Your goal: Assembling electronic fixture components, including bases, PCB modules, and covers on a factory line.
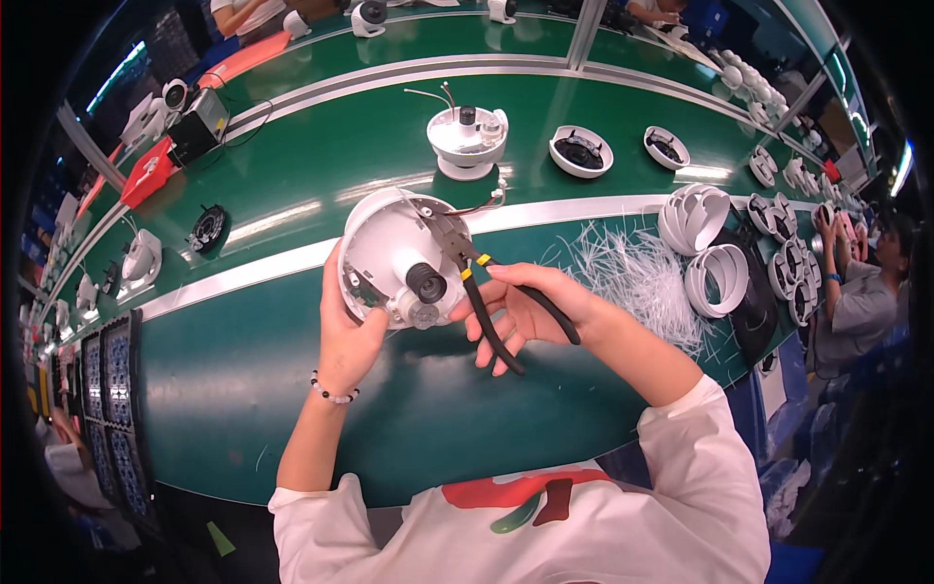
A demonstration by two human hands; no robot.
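Note:
My left hand (345,331) grips the rim of a white dome camera housing (384,243), tilted so its inside faces me, with a black lens module (426,282) showing in it. My right hand (525,307) holds black-handled pliers (486,292) with yellow marks near the joint. The pliers' jaws reach into the housing's upper right, beside thin wires (482,206) that run out of it. Both hands are above the green work table (292,341).
Another white camera assembly (467,136) stands further back on the green conveyor strip, with two open dome bases (581,151) to its right. A pile of white cable ties (632,273) and stacked white rings (715,277) lie right. Black trays (117,409) are at left. A seated person (856,292) is far right.

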